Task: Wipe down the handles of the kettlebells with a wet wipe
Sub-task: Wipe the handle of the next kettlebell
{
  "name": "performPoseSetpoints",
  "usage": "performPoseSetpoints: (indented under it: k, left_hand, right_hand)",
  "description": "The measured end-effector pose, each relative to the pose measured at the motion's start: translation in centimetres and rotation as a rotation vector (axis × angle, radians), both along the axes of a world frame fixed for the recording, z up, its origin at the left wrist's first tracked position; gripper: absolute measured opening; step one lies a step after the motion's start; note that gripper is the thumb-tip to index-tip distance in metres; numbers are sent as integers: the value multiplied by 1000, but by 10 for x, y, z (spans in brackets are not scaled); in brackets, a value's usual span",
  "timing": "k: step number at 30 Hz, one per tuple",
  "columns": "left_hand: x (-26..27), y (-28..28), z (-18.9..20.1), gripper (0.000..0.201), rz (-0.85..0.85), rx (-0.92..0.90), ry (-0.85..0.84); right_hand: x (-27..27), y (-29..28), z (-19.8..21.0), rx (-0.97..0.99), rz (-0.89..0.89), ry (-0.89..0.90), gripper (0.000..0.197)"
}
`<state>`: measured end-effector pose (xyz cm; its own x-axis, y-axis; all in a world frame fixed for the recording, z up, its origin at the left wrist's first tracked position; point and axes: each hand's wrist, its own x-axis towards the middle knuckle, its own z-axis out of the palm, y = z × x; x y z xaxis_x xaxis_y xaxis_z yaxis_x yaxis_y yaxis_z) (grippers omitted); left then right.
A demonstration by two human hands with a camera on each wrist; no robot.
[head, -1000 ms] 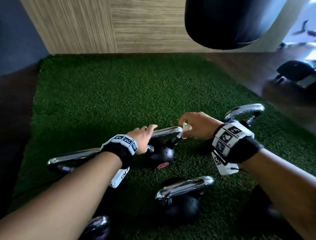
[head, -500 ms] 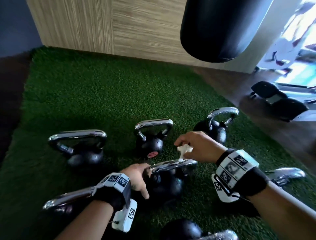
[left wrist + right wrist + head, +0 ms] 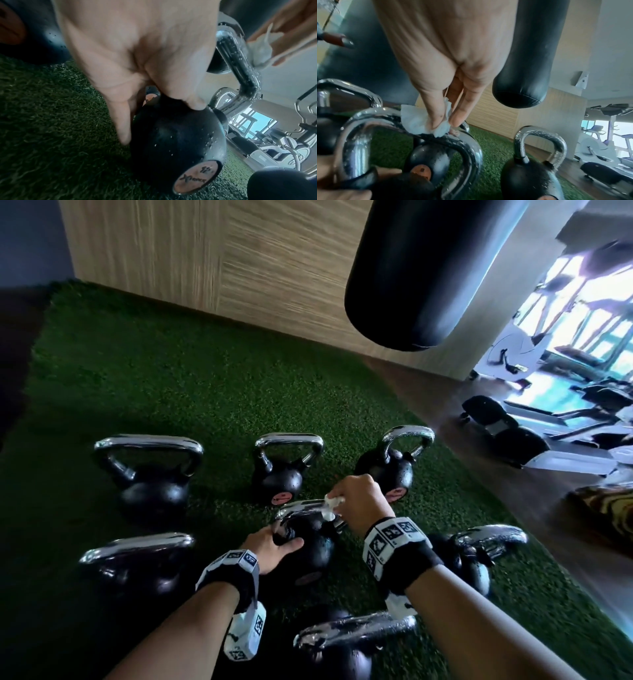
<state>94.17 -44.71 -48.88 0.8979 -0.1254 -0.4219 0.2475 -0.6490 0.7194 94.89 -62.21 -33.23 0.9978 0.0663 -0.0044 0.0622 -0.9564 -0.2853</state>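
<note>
Several black kettlebells with chrome handles stand on green turf. On the middle kettlebell, my left hand grips the ball just below the handle's left end. In the left wrist view the left hand has its thumb on top of the kettlebell and a finger down the side. My right hand pinches a crumpled white wet wipe against the top of the chrome handle. The right wrist view shows the right hand pressing the wipe onto the wet handle.
Other kettlebells ring the held one: back left, back middle, back right, near left, right, front. A black punching bag hangs ahead. Beyond are a wood-panelled wall and, at right, exercise machines.
Both hands moved from the small back-row kettlebell to the nearer middle one. The wipe, just above its handle half a second ago, now presses on it. The head view tipped up.
</note>
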Motion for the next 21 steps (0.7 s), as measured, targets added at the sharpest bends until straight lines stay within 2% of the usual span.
performPoseSetpoints:
  k: [2,5,9,11,14,17,21]
  left_hand:
    - [-1,0,3,76,-5,8,-5]
    - [-4,0,7,80,-20,20,-11]
    - [-2,-1,3,83,-42,50,-35]
    - [0,-2,3,82,-47,44,-40]
    - [2,-3,-2,82,-34,33,-46]
    - [3,-6,-7,82,-6,16,-57]
    - [0,-5,-12,76,32,-5,-80]
  right_hand:
    - [-3,-8,-1,-28,-99,-30,26]
    - [-3,-12,1,32,-165,-31,24]
    - [-4,-4,2,74,-93,13,25]
    - [-3,-5,3,75,-114,-15,23]
    - [5,-7,9,-14,-145,-7,18]
    - [10,-12,15,-135,-98,16,20]
    - [16,-33,11,-110,-18,54,18]
